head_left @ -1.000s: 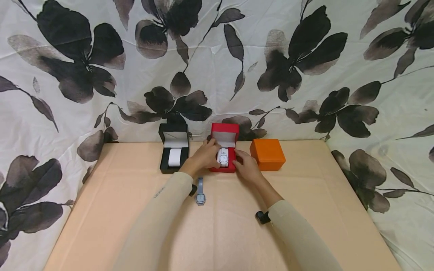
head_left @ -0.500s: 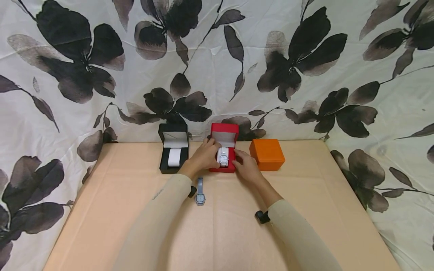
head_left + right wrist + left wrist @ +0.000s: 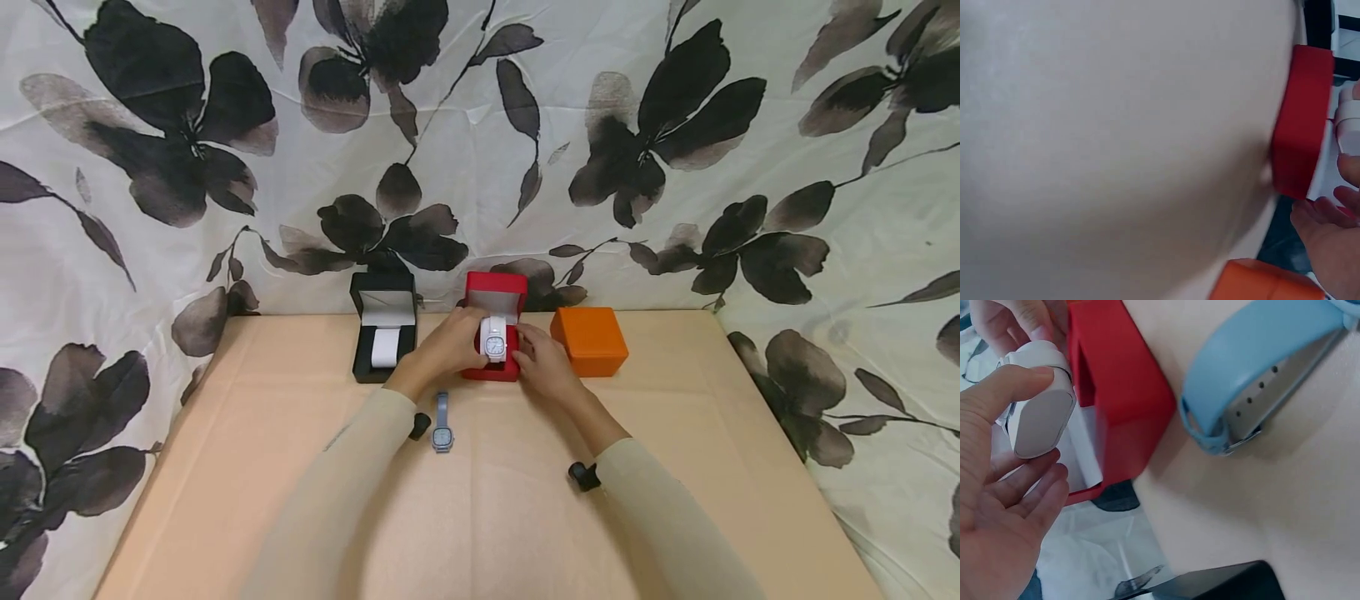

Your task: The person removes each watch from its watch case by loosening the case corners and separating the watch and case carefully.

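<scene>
A white watch [image 3: 494, 340] on its cushion sits partly raised out of the open red box [image 3: 491, 371]. My left hand [image 3: 448, 347] pinches the white watch [image 3: 1038, 406] between thumb and fingers from the left. My right hand [image 3: 542, 360] holds its right side, and that hand's fingertips [image 3: 1019, 319] touch the top of the watch. The red box [image 3: 1119, 406] stands just behind a blue watch [image 3: 1260, 369], which lies flat on the table [image 3: 442, 423]. In the right wrist view only the red box [image 3: 1300, 125], a bit of the white watch [image 3: 1350, 125] and my fingers [image 3: 1325, 215] show.
An open black box [image 3: 385, 337] with a bare white cushion stands left of the red box. A closed orange box [image 3: 590, 340] stands to its right. A flowered cloth [image 3: 675, 167] hangs behind and beside the tan table [image 3: 487, 517].
The white watch has come up a little out of the red box between both hands. The boxes and the blue watch lie where they were.
</scene>
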{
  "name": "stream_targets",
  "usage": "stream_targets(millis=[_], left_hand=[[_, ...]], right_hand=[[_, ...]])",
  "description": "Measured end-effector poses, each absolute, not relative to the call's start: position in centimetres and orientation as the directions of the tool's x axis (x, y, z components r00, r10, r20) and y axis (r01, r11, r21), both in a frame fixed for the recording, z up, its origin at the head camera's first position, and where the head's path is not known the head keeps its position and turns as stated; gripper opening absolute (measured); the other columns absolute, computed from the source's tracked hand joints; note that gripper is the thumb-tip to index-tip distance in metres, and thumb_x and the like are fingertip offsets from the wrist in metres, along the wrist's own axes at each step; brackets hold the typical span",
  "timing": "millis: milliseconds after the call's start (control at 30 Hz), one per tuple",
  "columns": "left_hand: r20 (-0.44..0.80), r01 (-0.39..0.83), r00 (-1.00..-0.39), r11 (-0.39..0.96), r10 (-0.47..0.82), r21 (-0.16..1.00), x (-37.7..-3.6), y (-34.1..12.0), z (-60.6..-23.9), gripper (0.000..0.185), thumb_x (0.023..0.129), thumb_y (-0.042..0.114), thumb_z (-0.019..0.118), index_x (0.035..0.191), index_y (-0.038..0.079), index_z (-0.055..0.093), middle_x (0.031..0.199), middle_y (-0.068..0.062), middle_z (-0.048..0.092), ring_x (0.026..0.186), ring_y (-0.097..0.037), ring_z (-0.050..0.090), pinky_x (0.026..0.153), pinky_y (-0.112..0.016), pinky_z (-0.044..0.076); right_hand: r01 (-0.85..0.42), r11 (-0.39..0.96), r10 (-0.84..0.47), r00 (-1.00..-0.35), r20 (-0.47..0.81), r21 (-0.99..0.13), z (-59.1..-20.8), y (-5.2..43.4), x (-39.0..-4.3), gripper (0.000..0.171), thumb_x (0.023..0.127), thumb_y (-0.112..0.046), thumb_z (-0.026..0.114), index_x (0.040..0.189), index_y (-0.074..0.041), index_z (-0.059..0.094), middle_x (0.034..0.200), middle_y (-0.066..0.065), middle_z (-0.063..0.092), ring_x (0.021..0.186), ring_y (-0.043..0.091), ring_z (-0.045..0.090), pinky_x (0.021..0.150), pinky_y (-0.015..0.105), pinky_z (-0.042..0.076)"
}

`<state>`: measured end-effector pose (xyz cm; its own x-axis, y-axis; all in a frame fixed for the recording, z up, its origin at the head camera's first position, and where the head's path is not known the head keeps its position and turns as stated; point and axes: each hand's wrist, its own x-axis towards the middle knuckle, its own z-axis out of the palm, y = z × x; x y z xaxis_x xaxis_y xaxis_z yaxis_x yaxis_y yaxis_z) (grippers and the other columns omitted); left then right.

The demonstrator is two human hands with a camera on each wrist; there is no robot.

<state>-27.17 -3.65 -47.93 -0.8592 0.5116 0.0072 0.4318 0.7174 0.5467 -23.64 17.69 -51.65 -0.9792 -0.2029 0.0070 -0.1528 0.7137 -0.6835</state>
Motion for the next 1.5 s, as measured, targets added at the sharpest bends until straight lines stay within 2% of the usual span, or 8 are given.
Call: stream_targets(millis=[200, 433, 567, 800, 967, 1133, 1367, 1500], left_hand=[[0.043, 0.428, -0.86, 0.672, 0.509, 0.604, -26.4, -4.1, -46.3, 0.07, 0.08, 0.014, 0.085, 0.141, -0.001, 0.053, 0.133, -0.014, 0.059, 0.114, -0.026, 0.057, 0.105, -0.04, 0.054], [0.055, 0.425, -0.859, 0.649, 0.509, 0.631, -25.3, -4.5, -44.8, 0.074, 0.083, 0.014, 0.083, 0.147, 0.001, 0.049, 0.138, -0.014, 0.057, 0.118, -0.029, 0.058, 0.104, -0.041, 0.056], [0.088, 0.436, -0.857, 0.623, 0.508, 0.65, -24.6, -4.4, -43.9, 0.074, 0.084, 0.014, 0.083, 0.148, 0.002, 0.048, 0.139, -0.014, 0.056, 0.12, -0.032, 0.059, 0.103, -0.042, 0.057], [0.124, 0.439, -0.857, 0.582, 0.501, 0.685, -23.1, -4.4, -42.2, 0.078, 0.085, 0.016, 0.084, 0.153, 0.009, 0.045, 0.145, -0.011, 0.053, 0.121, -0.027, 0.054, 0.099, -0.042, 0.059], [0.188, 0.465, -0.844, 0.509, 0.503, 0.724, -21.7, -4.9, -41.0, 0.078, 0.084, 0.013, 0.085, 0.151, 0.007, 0.046, 0.14, -0.011, 0.055, 0.114, -0.029, 0.064, 0.094, -0.035, 0.06], [0.189, 0.419, -0.85, 0.411, 0.492, 0.81, -20.4, -5.5, -40.0, 0.079, 0.084, 0.01, 0.086, 0.152, 0.008, 0.045, 0.143, -0.01, 0.052, 0.112, -0.028, 0.066, 0.091, -0.031, 0.062], [0.219, 0.354, -0.859, 0.227, 0.462, 0.907, -19.7, -6.2, -40.1, 0.079, 0.081, 0.003, 0.087, 0.15, 0.012, 0.05, 0.14, -0.008, 0.054, 0.111, -0.026, 0.068, 0.095, -0.045, 0.06], [0.238, 0.354, -0.861, 0.193, 0.449, 0.915, -19.3, -6.5, -40.4, 0.078, 0.081, 0.002, 0.087, 0.15, 0.011, 0.051, 0.139, -0.008, 0.054, 0.112, -0.026, 0.067, 0.098, -0.046, 0.059]], right_hand=[[-0.269, 0.649, -0.302, -0.949, 0.084, -0.712, -49.0, 17.8, -23.2, 0.067, 0.097, -0.01, 0.07, 0.158, -0.01, 0.04, 0.157, 0.015, 0.046, 0.139, 0.039, 0.052, 0.113, 0.053, 0.046], [-0.387, 0.592, -0.425, -0.895, 0.134, -0.707, -46.7, 17.8, -22.9, 0.082, 0.09, -0.007, 0.079, 0.16, -0.012, 0.035, 0.162, 0.011, 0.04, 0.144, 0.034, 0.046, 0.114, 0.051, 0.046], [-0.395, 0.572, -0.433, -0.89, 0.145, -0.719, -45.7, 17.8, -22.5, 0.085, 0.088, -0.006, 0.081, 0.16, -0.012, 0.036, 0.164, 0.011, 0.038, 0.146, 0.033, 0.043, 0.114, 0.054, 0.045], [-0.412, 0.502, -0.424, -0.884, 0.199, -0.761, -44.1, 18.0, -21.3, 0.084, 0.086, 0.0, 0.081, 0.158, -0.012, 0.039, 0.161, 0.013, 0.039, 0.14, 0.035, 0.052, 0.114, 0.05, 0.045], [-0.446, 0.485, -0.424, -0.872, 0.244, -0.752, -42.9, 18.2, -20.2, 0.082, 0.087, -0.002, 0.081, 0.157, -0.014, 0.042, 0.16, 0.01, 0.042, 0.139, 0.031, 0.053, 0.112, 0.045, 0.047], [-0.489, 0.485, -0.437, -0.853, 0.284, -0.725, -41.6, 18.3, -19.1, 0.082, 0.085, -0.005, 0.083, 0.157, -0.016, 0.044, 0.159, 0.008, 0.044, 0.141, 0.027, 0.05, 0.111, 0.043, 0.049], [-0.528, 0.476, -0.433, -0.837, 0.335, -0.704, -40.6, 18.0, -18.0, 0.085, 0.084, -0.003, 0.084, 0.157, -0.016, 0.044, 0.159, 0.009, 0.044, 0.141, 0.028, 0.051, 0.109, 0.044, 0.05], [-0.531, 0.478, -0.424, -0.837, 0.346, -0.7, -40.5, 17.7, -17.6, 0.085, 0.084, -0.002, 0.084, 0.157, -0.017, 0.044, 0.159, 0.009, 0.043, 0.142, 0.029, 0.05, 0.107, 0.047, 0.051]])
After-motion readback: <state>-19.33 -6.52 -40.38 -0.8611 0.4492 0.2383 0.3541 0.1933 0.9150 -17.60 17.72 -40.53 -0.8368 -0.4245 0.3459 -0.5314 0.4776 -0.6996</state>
